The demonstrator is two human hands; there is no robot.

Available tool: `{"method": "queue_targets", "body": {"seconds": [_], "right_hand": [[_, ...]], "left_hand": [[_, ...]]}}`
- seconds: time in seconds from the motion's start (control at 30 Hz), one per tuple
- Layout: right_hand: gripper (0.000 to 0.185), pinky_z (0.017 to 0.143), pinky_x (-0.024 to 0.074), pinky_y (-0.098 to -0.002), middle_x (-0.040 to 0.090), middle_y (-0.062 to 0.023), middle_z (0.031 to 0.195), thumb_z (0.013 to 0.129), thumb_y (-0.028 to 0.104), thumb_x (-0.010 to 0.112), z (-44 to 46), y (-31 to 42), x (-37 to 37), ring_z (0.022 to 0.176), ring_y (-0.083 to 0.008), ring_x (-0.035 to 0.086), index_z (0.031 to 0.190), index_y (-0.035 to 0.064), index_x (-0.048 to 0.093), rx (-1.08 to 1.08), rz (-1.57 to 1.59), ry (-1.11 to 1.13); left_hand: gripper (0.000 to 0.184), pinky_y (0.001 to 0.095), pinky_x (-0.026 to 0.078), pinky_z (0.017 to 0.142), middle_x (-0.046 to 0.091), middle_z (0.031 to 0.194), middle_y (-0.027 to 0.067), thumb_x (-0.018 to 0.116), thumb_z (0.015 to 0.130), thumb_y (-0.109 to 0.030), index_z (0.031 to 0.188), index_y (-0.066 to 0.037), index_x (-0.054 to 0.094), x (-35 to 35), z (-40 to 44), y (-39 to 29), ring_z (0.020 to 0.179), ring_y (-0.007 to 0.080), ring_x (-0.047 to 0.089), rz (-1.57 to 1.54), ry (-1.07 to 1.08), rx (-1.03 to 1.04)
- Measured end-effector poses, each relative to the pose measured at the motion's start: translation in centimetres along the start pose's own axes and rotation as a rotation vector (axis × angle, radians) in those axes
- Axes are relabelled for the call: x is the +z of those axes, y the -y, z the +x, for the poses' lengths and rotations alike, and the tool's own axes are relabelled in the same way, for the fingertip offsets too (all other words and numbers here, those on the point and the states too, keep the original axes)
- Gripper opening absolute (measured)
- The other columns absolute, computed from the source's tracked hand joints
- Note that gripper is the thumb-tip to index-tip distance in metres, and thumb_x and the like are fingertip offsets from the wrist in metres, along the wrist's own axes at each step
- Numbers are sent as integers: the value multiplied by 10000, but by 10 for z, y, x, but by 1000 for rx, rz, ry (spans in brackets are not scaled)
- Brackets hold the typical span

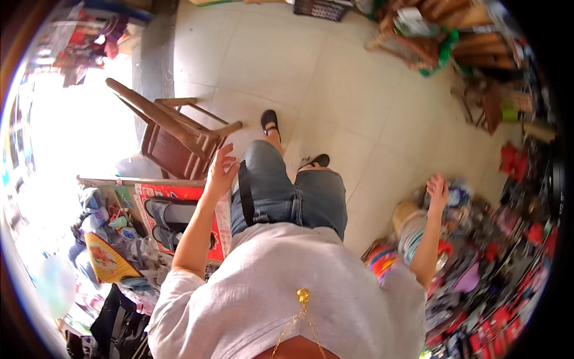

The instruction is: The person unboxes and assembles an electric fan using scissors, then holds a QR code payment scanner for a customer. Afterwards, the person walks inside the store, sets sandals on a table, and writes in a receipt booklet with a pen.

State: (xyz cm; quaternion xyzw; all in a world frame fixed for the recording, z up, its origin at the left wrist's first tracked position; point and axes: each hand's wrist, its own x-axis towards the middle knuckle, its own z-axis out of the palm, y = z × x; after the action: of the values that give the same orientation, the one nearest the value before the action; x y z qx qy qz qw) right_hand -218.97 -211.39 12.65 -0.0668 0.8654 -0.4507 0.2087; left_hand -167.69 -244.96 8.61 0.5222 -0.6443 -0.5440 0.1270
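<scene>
My left hand [223,166] is raised in front of the wooden chair [179,140], fingers apart and loosely bent. A black strap [246,194] lies along the left leg of my denim shorts [275,194], close beside that hand; whether they touch I cannot tell. Out to the right, my right hand [438,190] hangs over piled goods with its fingers loosely spread and nothing visible in it. Below that forearm are coiled, light-coloured bands [411,240].
Pale floor tiles [305,66] stretch ahead of my feet. To the left, a display table holds dark sandals [170,215] and a yellow patterned piece [110,260]. A dark basket [321,9] is at the far end. Wooden furniture [418,45] stands at the upper right.
</scene>
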Motion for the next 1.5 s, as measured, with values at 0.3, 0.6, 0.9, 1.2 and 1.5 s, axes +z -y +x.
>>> {"method": "queue_targets", "body": {"seconds": [0.3,0.6,0.9,1.2,1.5], "right_hand": [[312,494,413,-227,564,-32,732,907,324,461,18,-9,79,584,-103,528,988,38,557,383,-303,295],[342,485,444,-225,591,-31,803,918,346,440,254,136,243,621,-99,560,1072,62,554,4,-562,785],[361,541,446,-218,578,-37,891,929,342,426,269,182,299,662,-110,555,1142,66,519,-31,-536,878],[326,579,442,-212,585,-7,830,923,308,463,235,260,429,684,-82,555,1068,41,580,-477,-569,1209],[283,570,427,-197,593,-12,824,925,264,466,263,354,529,670,-69,546,1064,46,580,-702,-633,1343]], "left_hand": [[490,300,446,812,523,1121,88,585,781,-12,1238,-54,415,-65,34,-21,956,170,549,-124,-340,-33],[500,290,442,814,496,1203,93,573,794,-31,1263,-62,402,62,-91,-54,964,167,545,-389,-1000,-346],[506,306,441,801,494,1193,91,591,776,-50,1250,-60,411,164,-80,-70,934,181,554,-399,-954,-419],[478,294,456,785,515,1166,155,589,781,-91,1230,-62,428,237,-95,-13,915,176,548,-609,-1206,-695],[466,298,469,757,521,1163,147,593,780,-104,1215,-49,436,162,4,-7,888,187,563,-680,-1252,-729]]}}
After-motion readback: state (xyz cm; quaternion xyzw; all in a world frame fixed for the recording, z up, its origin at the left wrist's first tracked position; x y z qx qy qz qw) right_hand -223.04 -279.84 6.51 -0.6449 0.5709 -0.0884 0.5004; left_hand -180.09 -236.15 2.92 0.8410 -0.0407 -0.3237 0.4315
